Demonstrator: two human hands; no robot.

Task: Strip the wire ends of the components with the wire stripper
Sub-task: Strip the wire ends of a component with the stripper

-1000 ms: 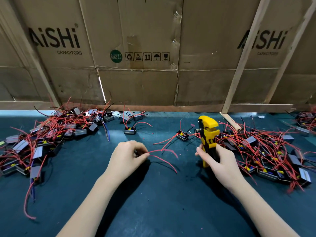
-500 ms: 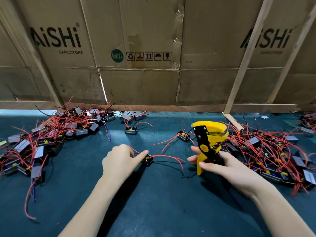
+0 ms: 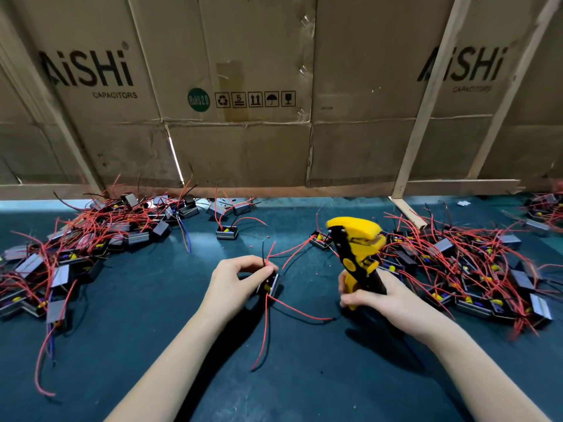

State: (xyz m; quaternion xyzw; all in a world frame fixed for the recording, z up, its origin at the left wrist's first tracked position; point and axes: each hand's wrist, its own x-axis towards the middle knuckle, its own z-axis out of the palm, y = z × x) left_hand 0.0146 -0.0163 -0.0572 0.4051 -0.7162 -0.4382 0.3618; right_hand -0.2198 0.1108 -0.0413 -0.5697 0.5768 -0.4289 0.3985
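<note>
Single head-worn view, looking forward and down, close over table

Your table has a dark green top. Component piles sit left and right, one lone component between them.

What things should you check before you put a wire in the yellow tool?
1. Left hand holds the component: ok, fingers curl round it.
2. Right hand has the wire stripper in its grip: ok, head pointing up.
3. A wire end sits in the stripper's head: not ok, no wire reaches it yet.
4. A free red wire to feed in: ok, it lies loose on the green mat between the hands.
5. That wire's end needs stripping: cannot tell, too small to see.
6. Stripper's head is open: cannot tell from this angle.
</note>
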